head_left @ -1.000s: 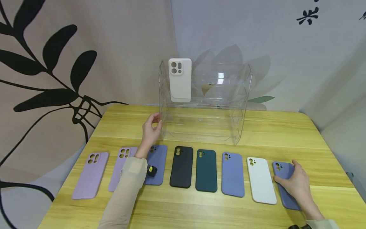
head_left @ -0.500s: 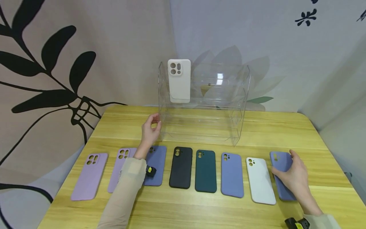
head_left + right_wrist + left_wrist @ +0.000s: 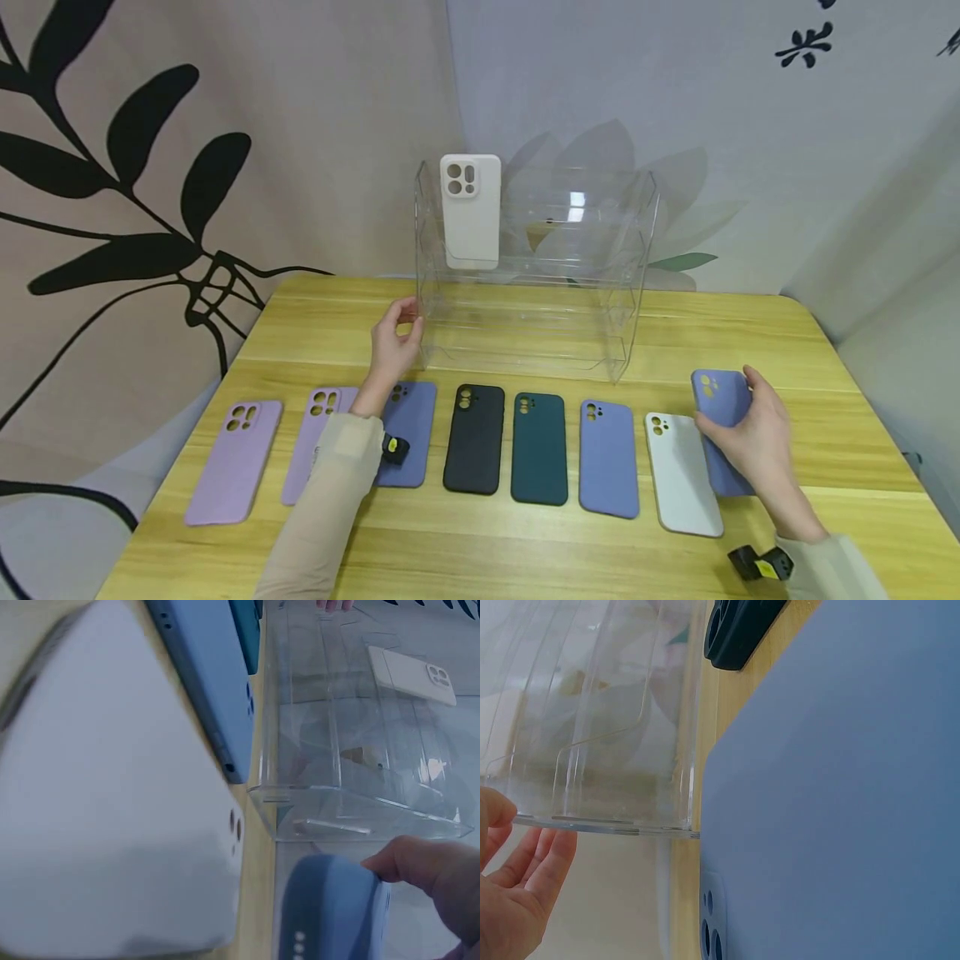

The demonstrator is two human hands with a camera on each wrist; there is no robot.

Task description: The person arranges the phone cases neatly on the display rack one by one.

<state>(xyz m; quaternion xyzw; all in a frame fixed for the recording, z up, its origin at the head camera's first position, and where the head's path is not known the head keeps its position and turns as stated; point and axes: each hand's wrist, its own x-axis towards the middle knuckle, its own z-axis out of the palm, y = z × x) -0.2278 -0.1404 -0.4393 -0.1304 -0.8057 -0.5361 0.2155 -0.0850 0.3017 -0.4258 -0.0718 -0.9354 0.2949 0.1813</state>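
- Pinching a blue phone case [image 3: 723,407], the right hand [image 3: 759,435] has its length pointing forward.
- Clear rack [image 3: 558,268] stands ahead-left of it, side edge gripped by the nearer left hand [image 3: 393,342].

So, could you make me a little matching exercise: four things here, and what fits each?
1. Cream case
2. Dark green case
3. Left hand
4. Right hand

A. Holding a blue-purple case
B. Propped on the clear rack
C. Flat on the table, beside the black case
D. Gripping the rack's side

Pairs: 1-B, 2-C, 3-D, 4-A
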